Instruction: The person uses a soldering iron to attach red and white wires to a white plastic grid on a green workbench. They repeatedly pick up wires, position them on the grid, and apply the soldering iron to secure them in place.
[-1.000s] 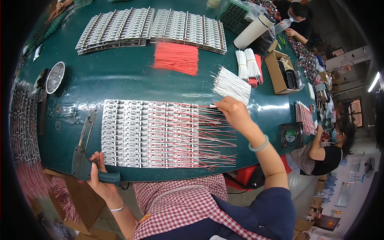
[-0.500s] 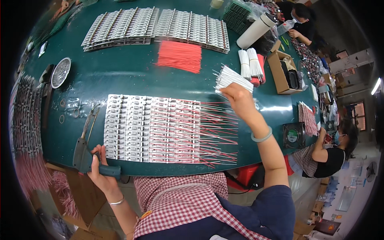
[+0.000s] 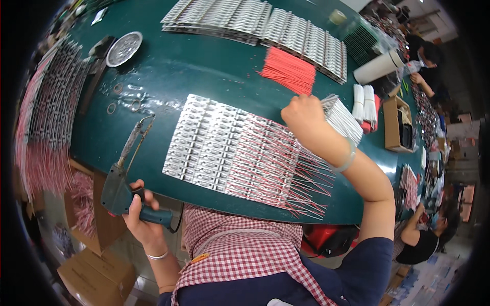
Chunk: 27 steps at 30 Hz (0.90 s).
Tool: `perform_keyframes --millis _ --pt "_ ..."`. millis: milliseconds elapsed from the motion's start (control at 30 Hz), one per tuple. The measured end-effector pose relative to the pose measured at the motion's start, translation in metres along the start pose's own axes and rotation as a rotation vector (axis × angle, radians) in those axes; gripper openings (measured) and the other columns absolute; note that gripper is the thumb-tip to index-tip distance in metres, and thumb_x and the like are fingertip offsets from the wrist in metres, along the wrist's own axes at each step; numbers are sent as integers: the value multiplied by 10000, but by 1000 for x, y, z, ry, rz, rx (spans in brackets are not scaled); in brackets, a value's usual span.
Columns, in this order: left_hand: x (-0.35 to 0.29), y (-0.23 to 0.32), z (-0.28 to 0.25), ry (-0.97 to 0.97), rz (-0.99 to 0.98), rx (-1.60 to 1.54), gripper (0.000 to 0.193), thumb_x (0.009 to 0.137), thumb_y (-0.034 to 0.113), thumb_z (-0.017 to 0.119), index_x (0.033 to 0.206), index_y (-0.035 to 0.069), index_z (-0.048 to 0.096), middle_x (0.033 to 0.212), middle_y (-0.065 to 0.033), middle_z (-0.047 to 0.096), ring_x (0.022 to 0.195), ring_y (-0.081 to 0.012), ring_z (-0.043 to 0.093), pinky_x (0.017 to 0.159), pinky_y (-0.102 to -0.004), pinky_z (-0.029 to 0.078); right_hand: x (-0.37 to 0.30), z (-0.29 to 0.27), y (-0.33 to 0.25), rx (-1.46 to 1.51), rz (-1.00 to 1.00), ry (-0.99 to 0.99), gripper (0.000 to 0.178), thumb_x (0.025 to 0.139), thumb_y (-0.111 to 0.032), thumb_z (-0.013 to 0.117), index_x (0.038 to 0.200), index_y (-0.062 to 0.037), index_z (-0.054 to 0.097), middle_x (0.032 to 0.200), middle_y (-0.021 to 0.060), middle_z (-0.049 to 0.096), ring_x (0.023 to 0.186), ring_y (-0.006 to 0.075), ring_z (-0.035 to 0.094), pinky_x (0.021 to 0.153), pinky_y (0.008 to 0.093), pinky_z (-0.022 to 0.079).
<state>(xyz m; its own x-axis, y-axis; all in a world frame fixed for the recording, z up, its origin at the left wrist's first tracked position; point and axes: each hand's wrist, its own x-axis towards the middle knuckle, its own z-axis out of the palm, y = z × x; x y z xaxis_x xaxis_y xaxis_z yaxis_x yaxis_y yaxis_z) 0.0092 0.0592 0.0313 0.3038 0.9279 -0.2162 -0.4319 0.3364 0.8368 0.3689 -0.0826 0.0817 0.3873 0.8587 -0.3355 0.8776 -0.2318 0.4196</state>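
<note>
My left hand (image 3: 142,217) is wrapped round the handle of a dark green soldering gun (image 3: 116,194). Its tip rises over the tabletop, left of a panel of small metal parts in rows (image 3: 204,145). Red and white wires (image 3: 306,186) lie across the panel's right part and stick out past its right edge. My right hand (image 3: 302,116) is closed, knuckles up, over the panel's upper right corner. It sits between a pile of red wires (image 3: 288,71) and a pile of white wires (image 3: 344,120). Its fingertips are hidden, so anything pinched in them does not show.
Stacked metal panels (image 3: 219,18) lie at the back. A round metal dish (image 3: 124,49) stands at the left, near wired panels (image 3: 53,102) along the edge. To the right are bundled white wires (image 3: 363,104), a white flask (image 3: 377,66) and a cardboard box (image 3: 395,125). Two people sit beyond.
The view has turned, shifting the whole scene. My right hand has left the near edge of the white wires and moved left, below the red pile. My left hand still grips the soldering gun.
</note>
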Motion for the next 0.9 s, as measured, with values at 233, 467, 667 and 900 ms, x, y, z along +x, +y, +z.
perform_keyframes --millis 233,467,667,900 --pt "-7 17 39 -108 -7 63 495 801 -1 617 1272 -95 497 1140 -224 636 507 -126 501 388 -226 386 29 -21 -41 513 -176 626 160 715 20 602 852 -31 666 855 94 589 838 279 591 686 383 513" --pt "-22 16 60 -121 270 679 468 830 38 641 1269 -77 528 1166 -207 636 581 -109 526 470 -224 405 58 10 -83 734 -91 822 200 707 17 622 902 -6 656 858 91 579 821 250 567 684 356 491" --pt "-21 16 72 -157 135 771 310 829 27 734 1122 -34 652 947 -84 681 691 -105 587 608 -240 462 61 17 -91 816 -96 852 279 718 48 637 991 4 674 913 99 622 827 260 600 682 361 513" --pt "10 -10 91 -176 31 750 182 799 25 784 950 -29 698 865 -49 695 742 -96 625 664 -244 489 62 19 -90 827 -94 818 293 713 39 632 1004 13 658 942 104 611 852 265 599 682 359 525"
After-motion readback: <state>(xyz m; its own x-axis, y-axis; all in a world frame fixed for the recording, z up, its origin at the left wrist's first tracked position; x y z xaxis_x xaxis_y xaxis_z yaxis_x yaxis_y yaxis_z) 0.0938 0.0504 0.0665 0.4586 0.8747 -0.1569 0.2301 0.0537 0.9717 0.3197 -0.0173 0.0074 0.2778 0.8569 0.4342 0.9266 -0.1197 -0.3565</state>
